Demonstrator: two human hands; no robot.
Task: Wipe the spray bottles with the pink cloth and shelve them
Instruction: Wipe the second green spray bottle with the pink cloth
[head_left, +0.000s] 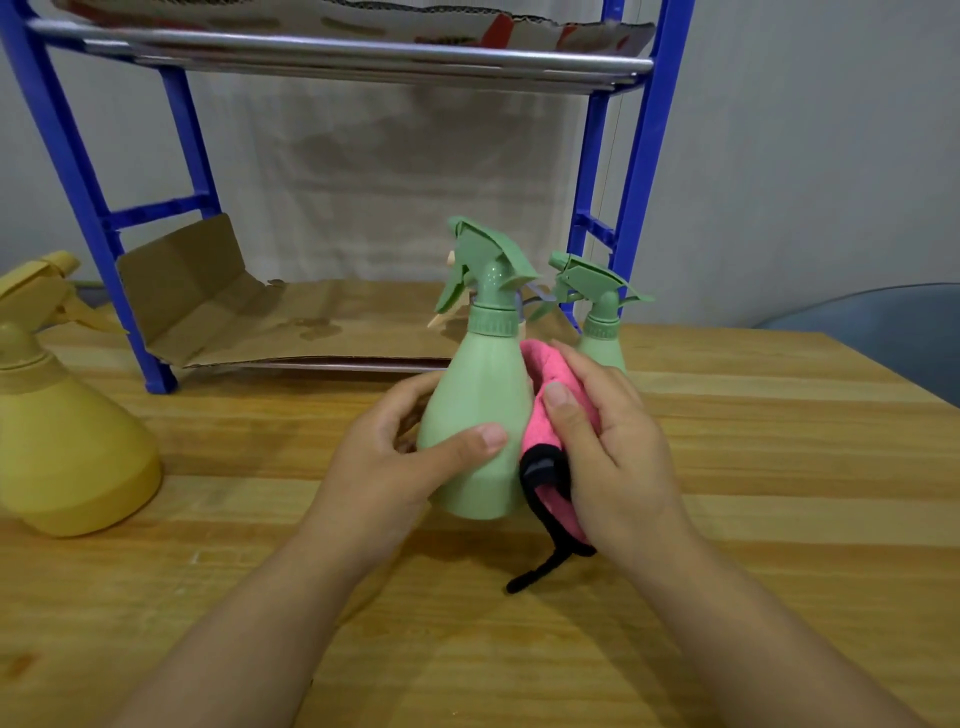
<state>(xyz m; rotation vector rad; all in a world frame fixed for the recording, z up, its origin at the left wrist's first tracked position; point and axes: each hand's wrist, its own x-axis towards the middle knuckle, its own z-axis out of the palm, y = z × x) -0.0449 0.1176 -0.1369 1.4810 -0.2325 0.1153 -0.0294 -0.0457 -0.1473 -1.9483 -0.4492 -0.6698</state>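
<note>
Pale green plastic: the near spray bottle (475, 415) stands upright at the middle of the wooden table (779, 467), in front of the blue rack (636, 171). My left hand (395, 457) is wrapped around its lower body, thumb across the front. My right hand (608, 447) presses the bunched pink cloth (540, 415) against the bottle's right flank; the cloth's black edging and a loose black loop (540, 569) trail down onto the table.

Behind the right hand, near the rack's right leg, a second green bottle (602, 332) stands, only its trigger head and shoulder showing. At the left edge of the table sits a yellow bottle (62, 441), with what may be a second yellow trigger head (41, 273) behind it; the view is cropped there, so I cannot be sure.

Count: two green bottles, one yellow bottle certain and possibly another, one cloth, one rack with two tiers in view, both lined with cardboard (311, 322).

Risks, in my judgement: the smooth tapered body could twist or slip out of the one-handed hold under sideways wiping pressure. The right hand works close to the rear green bottle and could knock it over. The dangling loop might snag on a trigger when the bottle is lifted toward the shelf.
</note>
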